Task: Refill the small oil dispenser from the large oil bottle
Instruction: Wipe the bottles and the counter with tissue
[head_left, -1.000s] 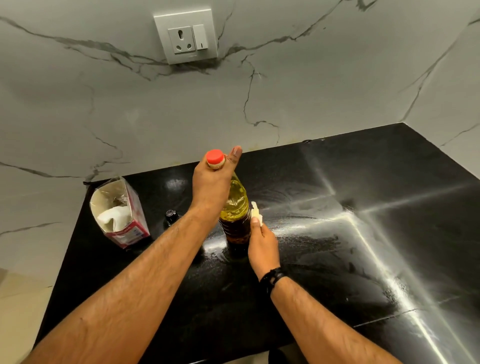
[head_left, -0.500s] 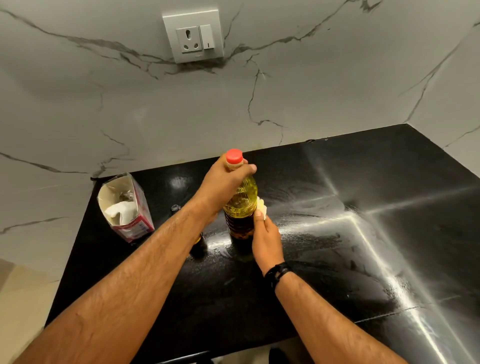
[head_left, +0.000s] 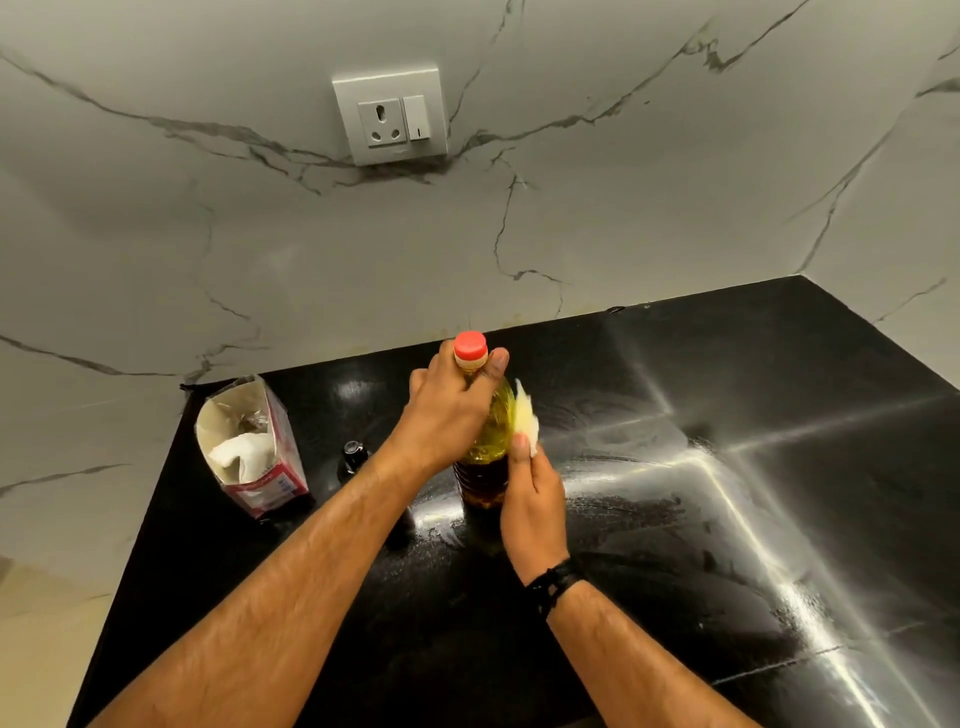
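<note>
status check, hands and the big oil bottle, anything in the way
Left hand grips large oil bottle at the neck, red cap on. Right hand pinches pale wad against bottle side. Small dispenser behind left forearm, partly hidden.

Black shiny counter (head_left: 727, 519), upright oil bottle (head_left: 483, 467) near middle, small dark dispenser (head_left: 353, 457) beside it, open carton (head_left: 249, 447) left

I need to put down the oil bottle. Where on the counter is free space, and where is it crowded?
Free: the wide black counter right of the oil bottle, up to the corner walls, and the near strip between the forearms. Crowded: the left, where the open carton and a small dark bottle stand close, behind the left hand and its forearm.
</note>
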